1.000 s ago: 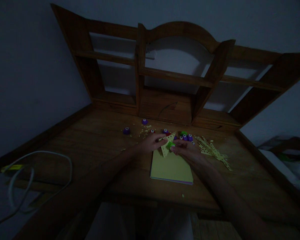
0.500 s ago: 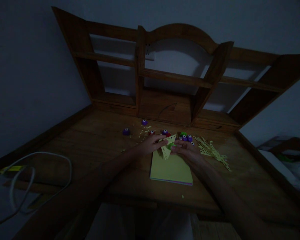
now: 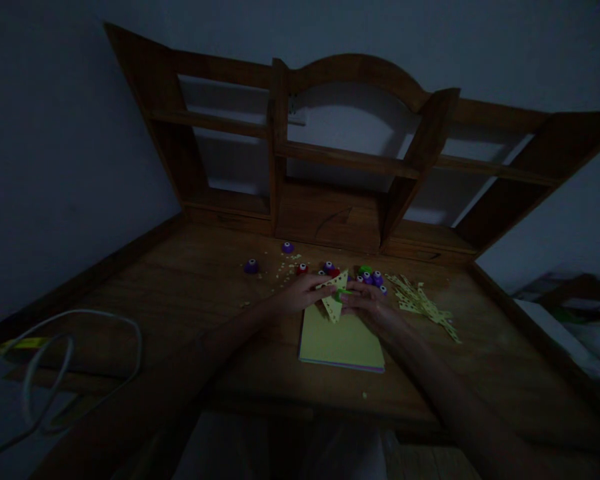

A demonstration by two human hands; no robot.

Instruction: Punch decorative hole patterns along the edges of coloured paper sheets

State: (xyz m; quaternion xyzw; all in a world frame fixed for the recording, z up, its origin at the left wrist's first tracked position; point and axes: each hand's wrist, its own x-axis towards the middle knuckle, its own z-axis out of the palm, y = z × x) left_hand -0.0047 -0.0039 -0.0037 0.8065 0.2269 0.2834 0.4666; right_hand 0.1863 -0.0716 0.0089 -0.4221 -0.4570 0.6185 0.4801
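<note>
My left hand pinches a piece of yellow paper with small holes punched along its edges. The paper is tilted above a stack of coloured paper with a yellow sheet on top. In my right hand, bent fingers grip a small bright green craft punch at the paper's right edge; the fingers hide part of it. Beyond my hands stand several purple punches, a red punch and another green punch, some partly covered by the hands and paper.
Punched yellow paper strips lie heaped to the right. Tiny paper bits are scattered near a purple punch on the left. A wooden shelf unit backs the desk, and a white cable loops at the left edge.
Both hands stay together at the paper, which has turned slightly and looks narrower. The whole view has shifted a little as the head moved.
</note>
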